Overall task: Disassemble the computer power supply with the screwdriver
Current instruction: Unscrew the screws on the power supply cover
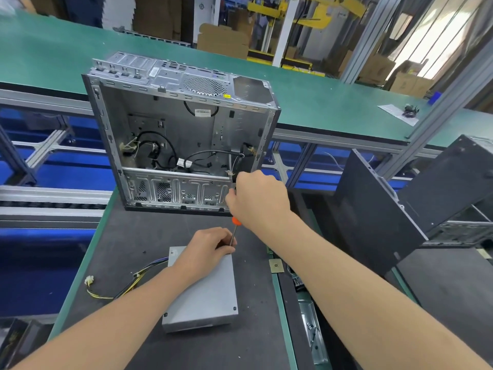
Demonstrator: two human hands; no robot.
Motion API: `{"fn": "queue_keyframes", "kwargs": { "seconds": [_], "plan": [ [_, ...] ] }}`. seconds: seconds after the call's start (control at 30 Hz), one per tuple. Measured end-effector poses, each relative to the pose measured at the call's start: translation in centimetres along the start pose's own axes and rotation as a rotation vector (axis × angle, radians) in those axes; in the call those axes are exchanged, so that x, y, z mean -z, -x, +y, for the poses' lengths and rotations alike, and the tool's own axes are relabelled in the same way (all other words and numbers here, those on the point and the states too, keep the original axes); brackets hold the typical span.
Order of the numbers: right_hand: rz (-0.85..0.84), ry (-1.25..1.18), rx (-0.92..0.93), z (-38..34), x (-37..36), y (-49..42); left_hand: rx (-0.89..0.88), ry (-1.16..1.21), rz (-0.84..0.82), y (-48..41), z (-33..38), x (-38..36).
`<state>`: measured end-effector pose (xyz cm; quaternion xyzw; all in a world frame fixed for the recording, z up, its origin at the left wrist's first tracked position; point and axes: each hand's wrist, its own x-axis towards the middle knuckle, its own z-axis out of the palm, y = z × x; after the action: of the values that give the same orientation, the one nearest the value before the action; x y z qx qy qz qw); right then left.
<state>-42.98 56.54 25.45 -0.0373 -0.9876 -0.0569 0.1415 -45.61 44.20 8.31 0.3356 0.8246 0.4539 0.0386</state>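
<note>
Here, the right hand [257, 198] is closed in a fist around the handle of the screwdriver [234, 234]. Only a bit of orange handle and the thin metal shaft show below the fist, and the tool stands nearly upright. The left hand [206, 249] rests on the far end of the power supply [205, 297] with its fingers curled, and the fingertips pinch the lower part of the shaft just above the far right corner of the box. The tip is hidden behind those fingers, so I cannot tell whether it sits in a screw. The power supply is a plain grey metal box lying flat on a dark mat [128, 236], and a dark screw head shows at each of its near corners. A bundle of yellow and black wires [128, 285] leaves its left side and trails across the mat to a white connector [89, 280] well to the left. Just beyond the power supply stands an open computer case [181, 134], its bare metal inside facing the person, with black cables loose in it. To the right of the power supply, dark case panels [373, 209] lean together, and a small square part [275, 265] lies between them and the box. Farther back, past the case, runs a green conveyor belt [320, 97], with cardboard boxes [224, 41] behind it.
</note>
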Motion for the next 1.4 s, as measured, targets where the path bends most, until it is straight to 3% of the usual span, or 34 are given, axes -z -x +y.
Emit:
{"fn": "queue_keyframes", "kwargs": {
  "seconds": [0.17,0.3,0.43,0.53,0.63,0.7,0.83,0.93,1.03,1.17,1.27,1.4],
  "plan": [
    [-0.122,-0.146,0.121,0.9,0.2,-1.1,0.033,0.139,-0.013,0.0,0.1,0.5],
    [-0.378,-0.395,0.370,2.8,1.5,-1.9,0.077,0.278,0.007,0.2,0.5,0.2],
    [-0.386,-0.417,0.555,3.4,2.1,-1.9,0.063,0.248,0.036,0.2,0.5,0.0],
    [-0.249,-0.355,0.444,2.6,1.7,-1.1,0.065,0.214,0.054,0.1,0.4,-0.2],
    [-0.103,-0.051,0.108,1.3,0.9,-0.4,0.064,0.208,0.059,-0.1,0.4,-0.4],
    [-0.086,0.017,-0.025,0.5,0.7,-0.1,0.054,0.201,0.058,-0.1,0.4,-0.6],
    [-0.151,-0.067,0.034,0.6,0.9,-0.4,0.062,0.221,0.054,0.0,0.1,-0.6],
    [-0.351,-0.312,0.210,2.4,2.1,-1.2,0.078,0.271,0.062,0.2,-0.1,-0.5],
    [-0.487,-0.364,0.435,3.9,3.0,-1.9,0.083,0.263,0.058,0.2,0.0,-0.5],
    [-0.472,-0.372,0.605,3.8,3.0,-1.6,0.084,0.210,0.061,0.2,0.2,-0.4],
    [-0.345,-0.341,0.512,3.1,2.8,-0.7,0.092,0.203,0.075,0.2,0.5,-0.4],
    [-0.045,0.063,0.148,0.7,1.6,0.8,0.101,0.208,0.082,0.2,0.8,-0.3]
  ]
}}
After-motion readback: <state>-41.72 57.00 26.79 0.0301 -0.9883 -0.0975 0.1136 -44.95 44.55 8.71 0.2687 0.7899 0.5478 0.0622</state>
